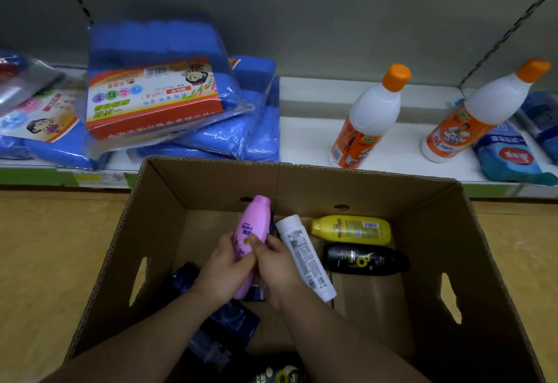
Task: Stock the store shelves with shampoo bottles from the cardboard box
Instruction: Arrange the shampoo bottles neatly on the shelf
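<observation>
In the middle of the frame both hands hold a pink bottle (253,227) above the open cardboard box (211,183), its cap pointing toward the top of the frame and its printed front facing the camera. The left hand (225,271) wraps round the lower body of the bottle from the left, fingers curled behind it and thumb lying along its front. The right hand (279,265) grasps the same bottle from the right, thumb pressed on the label and fingers curled round the far side. Inside the box, just right of the hands, a white bottle (305,257) lies on a slant, cap end toward the upper left. Further right a yellow bottle (351,229) lies on its side against the back wall, and a black bottle (365,259) with a sunflower print lies just below it. Dark blue bottles (184,277) sit in the lower left of the box, partly hidden under the left forearm, and another black sunflower bottle (280,375) shows at the bottom edge of the frame. Behind the box runs a white shelf (308,138). In the upper left, blue plastic-wrapped packs (157,80) are piled on it. At the upper right stand two white cleaner bottles with orange caps, one (370,117) beside the other (480,114), with a blue pouch (507,153) lying just right of the second. The box rests on a wood-patterned floor (45,246).
</observation>
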A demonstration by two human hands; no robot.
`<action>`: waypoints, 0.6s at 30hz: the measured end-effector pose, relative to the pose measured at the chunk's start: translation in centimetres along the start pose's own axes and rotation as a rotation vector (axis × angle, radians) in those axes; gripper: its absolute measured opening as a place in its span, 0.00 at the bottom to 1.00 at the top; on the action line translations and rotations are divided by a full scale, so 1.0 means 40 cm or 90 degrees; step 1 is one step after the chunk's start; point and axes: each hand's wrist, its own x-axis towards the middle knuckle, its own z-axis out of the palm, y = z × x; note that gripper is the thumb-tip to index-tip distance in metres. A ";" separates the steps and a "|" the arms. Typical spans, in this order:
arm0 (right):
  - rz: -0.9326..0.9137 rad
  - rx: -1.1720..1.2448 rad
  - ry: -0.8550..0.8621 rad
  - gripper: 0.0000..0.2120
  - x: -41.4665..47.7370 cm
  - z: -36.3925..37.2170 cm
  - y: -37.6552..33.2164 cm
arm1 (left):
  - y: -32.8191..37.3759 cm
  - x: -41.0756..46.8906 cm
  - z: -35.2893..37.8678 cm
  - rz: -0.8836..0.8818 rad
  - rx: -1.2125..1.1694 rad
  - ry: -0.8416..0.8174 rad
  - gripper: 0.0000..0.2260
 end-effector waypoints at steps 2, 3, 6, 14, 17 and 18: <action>0.019 0.013 0.016 0.09 0.000 -0.004 0.007 | 0.006 0.006 0.001 -0.113 -0.189 -0.024 0.10; 0.028 0.019 0.020 0.07 -0.003 -0.007 0.010 | 0.009 0.007 0.002 -0.171 -0.274 -0.028 0.09; 0.030 0.006 0.018 0.05 -0.009 -0.010 0.020 | 0.004 0.009 -0.005 -0.211 -0.366 -0.056 0.08; -0.003 -0.134 0.001 0.14 -0.037 -0.023 -0.051 | 0.029 -0.030 -0.018 -0.218 -0.509 0.011 0.04; 0.026 -0.117 -0.025 0.11 -0.080 -0.047 -0.098 | 0.074 -0.069 -0.023 -0.240 -0.521 0.009 0.05; 0.039 -0.106 -0.036 0.10 -0.100 -0.054 -0.114 | 0.091 -0.084 -0.026 -0.239 -0.518 0.007 0.05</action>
